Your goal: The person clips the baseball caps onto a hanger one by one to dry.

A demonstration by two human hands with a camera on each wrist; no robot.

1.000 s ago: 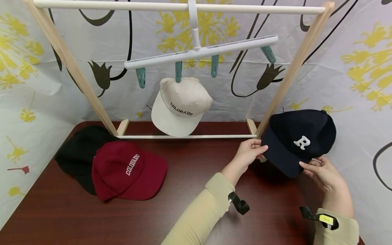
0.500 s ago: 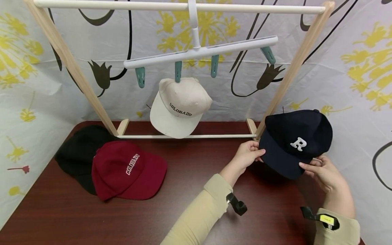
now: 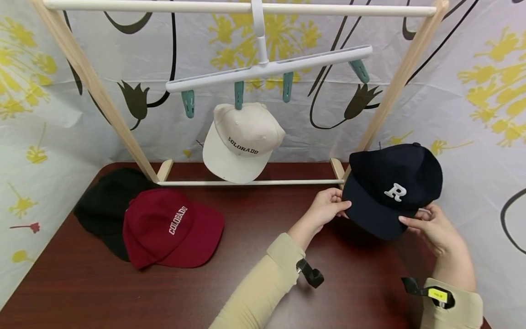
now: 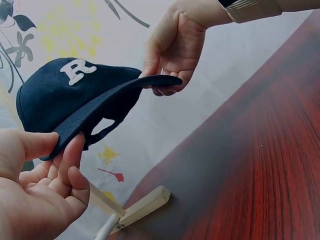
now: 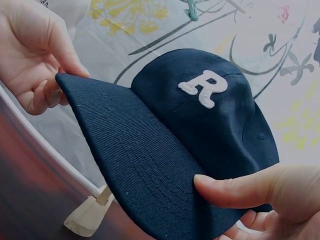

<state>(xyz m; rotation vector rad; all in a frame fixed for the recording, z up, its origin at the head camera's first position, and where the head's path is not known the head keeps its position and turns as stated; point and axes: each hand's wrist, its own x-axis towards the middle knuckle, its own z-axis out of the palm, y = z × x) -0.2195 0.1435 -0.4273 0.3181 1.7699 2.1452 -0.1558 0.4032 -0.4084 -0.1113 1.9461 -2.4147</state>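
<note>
A navy baseball cap (image 3: 404,176) with a white letter R is held up above the right side of the table. My left hand (image 3: 322,210) pinches one edge of its brim between thumb and fingers. On the brim's other side, my right hand (image 3: 433,233) grips near the crown, thumb on top, as the right wrist view shows. In the left wrist view the cap (image 4: 75,95) is seen from the side, its back strap opening visible below. A cream Colorado cap (image 3: 246,141) hangs from a teal clip (image 3: 239,95) on the white hanger (image 3: 267,69).
The hanger hangs from the rail (image 3: 164,6) of a wooden rack, with several teal clips along it. A maroon Colorado cap (image 3: 168,228) lies partly over a black cap (image 3: 111,196) on the left of the dark red table (image 3: 230,292). A patterned sheet surrounds the table.
Both hands have carried the navy cap slightly to the left, the left hand shifting more than the right. The cream cap sways a little on its clip.
</note>
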